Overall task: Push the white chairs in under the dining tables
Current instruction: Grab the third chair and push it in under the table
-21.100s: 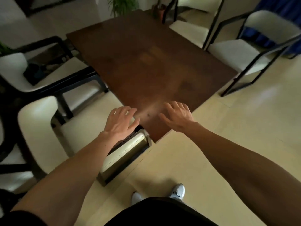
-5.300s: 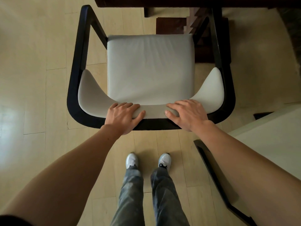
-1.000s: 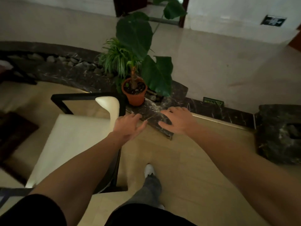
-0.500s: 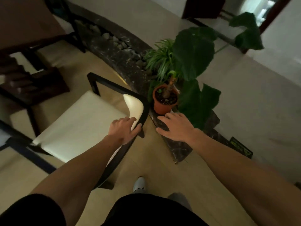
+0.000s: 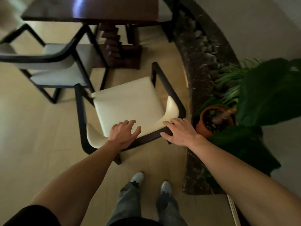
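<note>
Cream seat: white chair (image 5: 128, 103) with a black frame, standing on the pale plank floor (image 5: 32, 136), turned at a slant to the table, its seat fully out in the open.
Chair position: near the table's stepped pedestal (image 5: 120, 49) but not under the top; front edge of the seat points toward the pedestal.
Table: dark wood dining table (image 5: 101, 8) along the upper edge of the view, a bright glare spot on its top.
Left hand: left hand (image 5: 123, 132) lies palm down on the curved backrest, near its middle, fingers spread over the cream padding; flat and uncurled, not clasped around anything.
Right hand: right hand (image 5: 179, 132) rests at the right corner of the backrest, where padding meets black frame; fingers extended and parted, thumb against the frame's outer edge. No closed grip on either side.
Second chair: another white chair (image 5: 53, 69) to the left, blurred, its seat only partly under the table's edge.
Third chair: seat (image 5: 164, 10) at the table's far right, mostly hidden.
Right border: dark marble planter kerb (image 5: 193, 66) with stones, just beside the near chair's right arm.
Plant: terracotta pot (image 5: 213, 121) with broad green leaves, near the right hand, apart from it.
Stance: two light shoes (image 5: 138, 177) and grey trousers behind the chair.
</note>
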Demonstrator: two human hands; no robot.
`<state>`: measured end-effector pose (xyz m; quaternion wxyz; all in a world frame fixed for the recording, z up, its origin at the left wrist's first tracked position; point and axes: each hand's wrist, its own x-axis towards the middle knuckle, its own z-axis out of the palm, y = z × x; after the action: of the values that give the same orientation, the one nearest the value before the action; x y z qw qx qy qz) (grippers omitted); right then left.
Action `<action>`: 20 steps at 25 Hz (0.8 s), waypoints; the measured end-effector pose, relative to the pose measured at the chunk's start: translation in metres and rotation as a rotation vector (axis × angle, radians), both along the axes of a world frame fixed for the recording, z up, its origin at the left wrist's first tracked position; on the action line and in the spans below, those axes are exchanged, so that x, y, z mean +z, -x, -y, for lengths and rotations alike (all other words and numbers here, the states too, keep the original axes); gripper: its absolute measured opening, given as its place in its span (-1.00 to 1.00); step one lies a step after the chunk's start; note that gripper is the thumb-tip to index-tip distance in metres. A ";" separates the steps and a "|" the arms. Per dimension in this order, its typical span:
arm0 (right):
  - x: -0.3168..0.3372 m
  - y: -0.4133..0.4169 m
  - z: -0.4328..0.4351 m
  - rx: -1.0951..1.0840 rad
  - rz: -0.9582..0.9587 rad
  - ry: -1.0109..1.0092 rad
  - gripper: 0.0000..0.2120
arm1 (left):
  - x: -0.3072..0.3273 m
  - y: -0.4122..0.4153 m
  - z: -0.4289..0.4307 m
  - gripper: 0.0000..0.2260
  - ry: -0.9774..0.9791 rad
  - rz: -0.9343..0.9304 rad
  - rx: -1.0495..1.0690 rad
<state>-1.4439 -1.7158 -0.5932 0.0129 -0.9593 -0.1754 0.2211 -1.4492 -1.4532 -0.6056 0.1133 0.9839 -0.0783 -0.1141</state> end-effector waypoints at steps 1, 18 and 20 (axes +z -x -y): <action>-0.002 -0.002 0.002 -0.012 -0.004 0.016 -0.33 | 0.000 0.004 0.001 -0.50 0.010 -0.007 0.003; -0.098 -0.104 -0.066 0.353 0.022 -0.021 -0.34 | -0.082 0.004 -0.018 -0.50 -0.017 -0.081 0.385; -0.123 -0.114 -0.079 0.369 0.003 -0.020 -0.32 | -0.107 -0.005 -0.023 -0.49 -0.013 -0.110 0.392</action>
<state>-1.3297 -1.6371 -0.7160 -0.0185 -0.9109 -0.3506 0.2167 -1.4447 -1.4306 -0.7122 0.1310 0.9733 0.1218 -0.1439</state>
